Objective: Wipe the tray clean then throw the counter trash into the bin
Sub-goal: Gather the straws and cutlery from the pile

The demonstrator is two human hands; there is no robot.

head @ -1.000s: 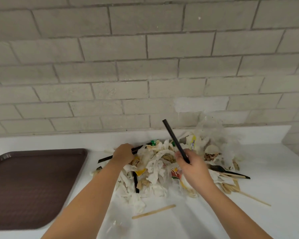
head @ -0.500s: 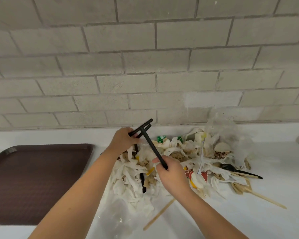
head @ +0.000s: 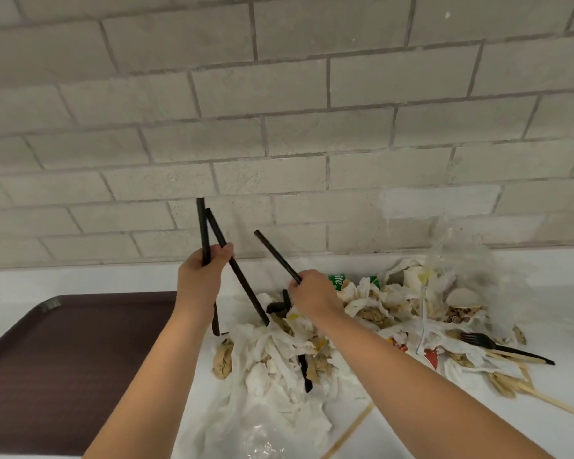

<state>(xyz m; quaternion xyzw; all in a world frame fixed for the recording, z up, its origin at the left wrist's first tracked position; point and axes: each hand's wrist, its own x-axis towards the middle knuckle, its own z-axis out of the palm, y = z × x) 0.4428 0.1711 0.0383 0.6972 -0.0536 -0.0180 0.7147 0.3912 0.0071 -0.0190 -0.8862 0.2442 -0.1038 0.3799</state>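
Both hands hold black straws. The left hand [head: 201,279] grips two straws [head: 202,226] in a closed fist. They cross at the fist, with the tops pointing up toward the wall [head: 279,94]. One lower end reaches down to the trash [head: 362,313]. The right hand [head: 312,293] pinches a third straw [head: 275,256] near its lower end. The free end tilts up toward the left hand.

Step in hand, as judged: collecting the straws into one bundle for disposal.

1. Bring the third straw alongside the two straws until all three are parallel.
2. Close the left fist round the full bundle before the right hand lets go.
3. Lift the lower ends clear of the paper so that no napkin is dragged off the table [head: 570,309].
4. Use the freed right hand to gather the loose paper.

Location of parts:
- The trash lies on the table directly beneath the right hand. It spreads to that hand's right and back under both forearms.
- The fork [head: 478,341] lies well to the right of the right hand, at the edge of the pile.
- A stirrer [head: 352,429] lies beneath the right forearm.
- The tray [head: 63,352] lies flat to the left of the left hand, just beside the left forearm. Whether it has been wiped cannot be determined.
- The bin is not in view.
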